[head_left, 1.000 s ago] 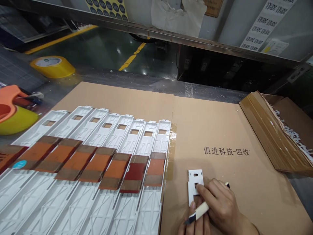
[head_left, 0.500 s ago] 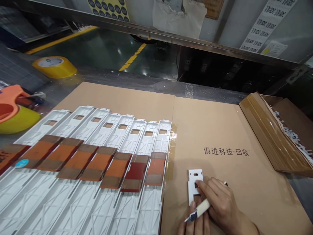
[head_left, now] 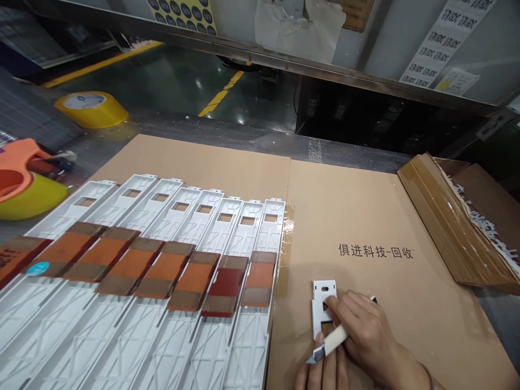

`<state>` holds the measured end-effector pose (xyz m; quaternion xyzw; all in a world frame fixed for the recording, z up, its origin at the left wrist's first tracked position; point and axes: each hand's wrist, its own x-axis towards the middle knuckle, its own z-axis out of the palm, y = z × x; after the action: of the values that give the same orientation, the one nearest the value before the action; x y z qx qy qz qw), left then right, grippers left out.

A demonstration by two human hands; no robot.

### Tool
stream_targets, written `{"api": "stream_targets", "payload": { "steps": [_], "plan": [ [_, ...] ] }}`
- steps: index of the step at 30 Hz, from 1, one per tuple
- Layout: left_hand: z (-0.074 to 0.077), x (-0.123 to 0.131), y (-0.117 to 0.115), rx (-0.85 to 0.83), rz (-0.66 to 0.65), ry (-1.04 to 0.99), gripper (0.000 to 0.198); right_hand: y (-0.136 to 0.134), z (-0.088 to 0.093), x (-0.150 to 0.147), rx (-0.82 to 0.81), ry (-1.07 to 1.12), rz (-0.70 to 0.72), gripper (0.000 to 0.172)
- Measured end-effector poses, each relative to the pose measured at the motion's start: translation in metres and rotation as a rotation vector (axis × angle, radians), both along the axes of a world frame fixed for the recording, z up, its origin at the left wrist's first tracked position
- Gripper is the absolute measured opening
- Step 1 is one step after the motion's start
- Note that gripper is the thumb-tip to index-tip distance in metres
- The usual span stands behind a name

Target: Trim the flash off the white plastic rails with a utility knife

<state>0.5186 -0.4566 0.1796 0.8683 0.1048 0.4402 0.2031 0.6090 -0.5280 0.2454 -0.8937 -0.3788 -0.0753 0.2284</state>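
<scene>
My right hand [head_left: 368, 327] is closed around a cream-handled utility knife [head_left: 336, 338], its blade angled down to the left, over my left hand. A right fingertip touches a small white plastic piece [head_left: 317, 314] with a slot and square openings, lying on the cardboard. My left hand [head_left: 325, 374], at the bottom edge, has its fingers pressed together on the near end of that piece; its palm is out of view. To the left, several long white ribbed plastic strips [head_left: 244, 336] lie side by side, with orange and dark red blocks [head_left: 190, 281] across them.
Cardboard [head_left: 345, 200] with printed characters covers the bench. An opened carton [head_left: 450, 222] holding white scraps stands at the right. On the left are a yellow tape roll [head_left: 97, 111] and an orange tape dispenser [head_left: 20, 162]. A metal ledge [head_left: 244, 54] crosses the back.
The knife blade has turned and shifted slightly, with the right hand moving a little. The left hand and the white piece stay nearly in place.
</scene>
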Motion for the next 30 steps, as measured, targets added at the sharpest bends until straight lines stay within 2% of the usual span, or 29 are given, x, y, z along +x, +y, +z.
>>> {"api": "stream_targets", "payload": {
  "steps": [3,7,11,16,20,26,30],
  "plan": [
    [-0.001,0.0,-0.001,0.002,-0.018,-0.004,0.051,0.0,0.003,0.004,-0.004,0.116,0.001,0.015],
    [-0.003,-0.003,0.0,0.011,-0.044,-0.006,0.05,-0.001,0.005,0.005,-0.01,0.183,0.016,0.018],
    [-0.003,-0.003,-0.001,0.004,-0.032,-0.021,0.05,-0.006,-0.001,-0.001,0.107,0.223,-0.047,0.015],
    [-0.001,-0.003,0.002,0.041,-0.066,0.003,0.049,-0.009,-0.004,-0.003,0.137,0.267,-0.139,0.015],
    [0.0,-0.004,0.008,0.132,-0.113,0.02,0.042,-0.003,0.007,0.007,0.077,0.397,-0.212,0.014],
    [0.001,-0.006,0.011,0.141,-0.156,0.037,0.044,0.009,0.022,0.025,-0.065,0.597,-0.305,0.019],
    [0.004,-0.007,0.009,0.074,-0.133,0.044,0.045,0.014,0.025,0.03,-0.132,0.652,-0.332,0.02]
  ]
}}
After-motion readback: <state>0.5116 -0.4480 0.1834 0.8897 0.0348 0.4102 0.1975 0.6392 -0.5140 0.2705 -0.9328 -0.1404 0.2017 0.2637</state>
